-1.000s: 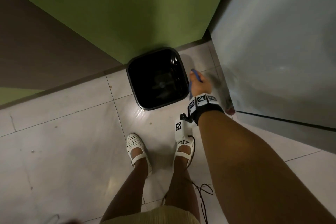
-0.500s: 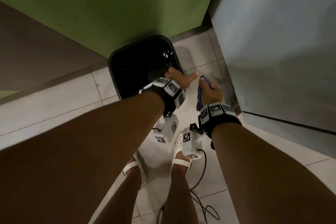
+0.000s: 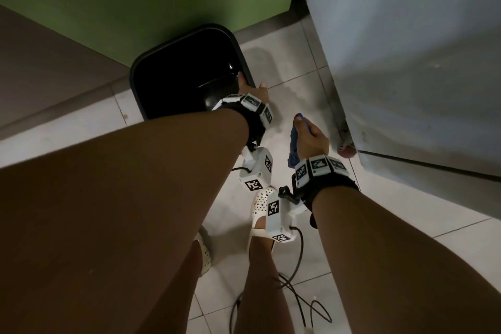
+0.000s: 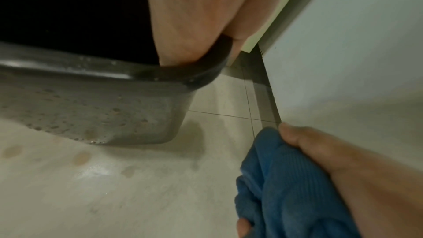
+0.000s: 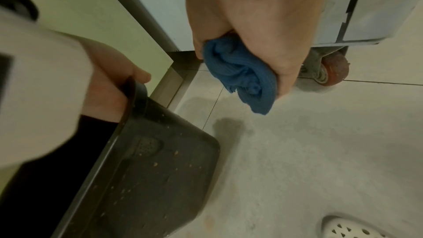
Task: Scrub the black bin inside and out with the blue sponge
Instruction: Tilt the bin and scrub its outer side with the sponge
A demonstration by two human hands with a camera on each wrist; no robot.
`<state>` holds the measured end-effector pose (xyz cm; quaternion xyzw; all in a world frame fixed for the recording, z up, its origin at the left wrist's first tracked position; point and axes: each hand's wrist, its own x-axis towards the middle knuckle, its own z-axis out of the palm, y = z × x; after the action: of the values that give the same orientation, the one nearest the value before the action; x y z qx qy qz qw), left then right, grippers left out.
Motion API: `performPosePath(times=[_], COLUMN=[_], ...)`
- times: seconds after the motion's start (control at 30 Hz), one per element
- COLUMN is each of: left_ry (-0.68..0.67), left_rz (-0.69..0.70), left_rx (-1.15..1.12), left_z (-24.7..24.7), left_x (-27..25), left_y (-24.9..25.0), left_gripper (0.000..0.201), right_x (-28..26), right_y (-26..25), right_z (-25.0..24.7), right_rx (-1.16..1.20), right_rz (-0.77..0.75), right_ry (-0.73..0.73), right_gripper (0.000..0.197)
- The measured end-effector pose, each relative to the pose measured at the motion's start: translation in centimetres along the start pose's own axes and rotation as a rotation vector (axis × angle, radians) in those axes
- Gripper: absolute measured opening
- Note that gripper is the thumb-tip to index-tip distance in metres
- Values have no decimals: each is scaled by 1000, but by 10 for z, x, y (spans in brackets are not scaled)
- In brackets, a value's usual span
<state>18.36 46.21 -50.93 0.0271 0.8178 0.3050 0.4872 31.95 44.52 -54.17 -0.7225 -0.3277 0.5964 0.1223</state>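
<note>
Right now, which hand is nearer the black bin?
Left. The left hand grips the black bin at its rim corner, thumb outside. The right hand holds the blue sponge beside the bin, apart from it, above the floor.

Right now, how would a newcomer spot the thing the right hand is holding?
Start at the grey cabinet on its reddish caster wheel. Just left of the wheel, above the tiled floor, the right hand grips a crumpled blue ribbed cloth. Nothing else here is blue.

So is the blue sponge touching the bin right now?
No, the blue sponge is bunched in the right hand, up in the air beside the black bin, not touching it.
</note>
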Motion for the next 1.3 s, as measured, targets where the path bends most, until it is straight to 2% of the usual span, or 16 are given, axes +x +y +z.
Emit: performPosePath(times=[0.07,0.13,0.2,0.27,0.33,0.47,0.6,0.7,0.8,0.9,0.97,1.03,1.13,1.23,1.3], left_ry=[56,54,68,28,-35,-192,-236,-197,-175,-125,-113,-115,-189,-175,-148], left_rz=[37,41,28,6,-51,-178,-224,-270,-294,-346,-371,-376,-358,-291,-260], left_rx=[-46,2,-14,-48,-110,-332,-363,-371,-422,-422,-421,-411,-484,-567,-620], left_z=[-12,-31,-52,-74,-89,-94,-100,-106,-112,-117,-119,-120,-123,-126,-127], left_x=[-11,-22,-28,-35,-35,-13,-8,-2,1,13,32,48,41,20,22], left_y=[5,7,6,3,-4,-30,-45,-63,-75,-91,-108,-123,-114,-90,-82], left_gripper=[53,47,45,47,62,89,82,82,74,94,115,124,113,68,59], right_x=[-7,-17,-23,-29,-36,-50,-63,-69,-77,-77,-77,-78,-78,-75,-72], right_y=[-5,-6,-4,-7,-11,-23,-28,-16,-1,14,21,25,26,30,35], right_z=[-2,1,5,7,10,19,34,50,68,89,103,117,134,145,148], right_rx=[11,39,74,102,94,40,-65,-67,-202,-438,-539,-597,-641,-769,-896], right_rz=[-14,-13,-14,-31,-67,-211,-324,-355,-509,-679,-748,-808,-866,-854,-884], right_ry=[6,-13,5,31,61,100,113,124,109,52,3,-5,51,9,-18], right_gripper=[33,26,28,26,24,34,36,36,35,33,31,32,37,43,44])
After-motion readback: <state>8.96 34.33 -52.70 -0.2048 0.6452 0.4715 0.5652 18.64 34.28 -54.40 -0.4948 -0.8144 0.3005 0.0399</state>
